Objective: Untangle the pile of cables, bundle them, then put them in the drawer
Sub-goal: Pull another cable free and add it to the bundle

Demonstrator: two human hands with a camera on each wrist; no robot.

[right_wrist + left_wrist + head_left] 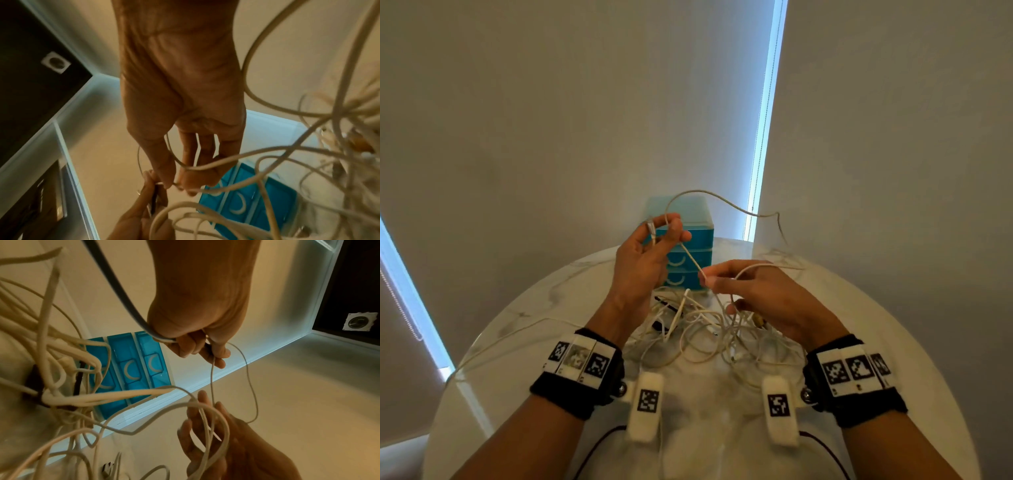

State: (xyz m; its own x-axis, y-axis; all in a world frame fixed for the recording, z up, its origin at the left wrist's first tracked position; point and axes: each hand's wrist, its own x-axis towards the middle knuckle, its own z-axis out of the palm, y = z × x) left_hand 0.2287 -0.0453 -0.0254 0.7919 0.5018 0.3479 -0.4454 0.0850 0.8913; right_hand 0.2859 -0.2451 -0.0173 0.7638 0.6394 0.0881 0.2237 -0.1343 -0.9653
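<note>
A tangled pile of white cables lies on the round white marble table, right in front of a small blue drawer unit whose drawers are closed. My left hand is raised in front of the unit and pinches one thin white cable near its plug end. That cable runs taut down to my right hand, which pinches it just above the pile. Its free length arcs over the unit toward the right. The wrist views show the left hand and the right hand each curled on the thin cable.
The drawer unit stands at the table's far edge against a pale wall. One loose cable trails left across the table to its rim. A few dark plugs sit among the pile. Black leads hang from the wrist devices near the table's front edge.
</note>
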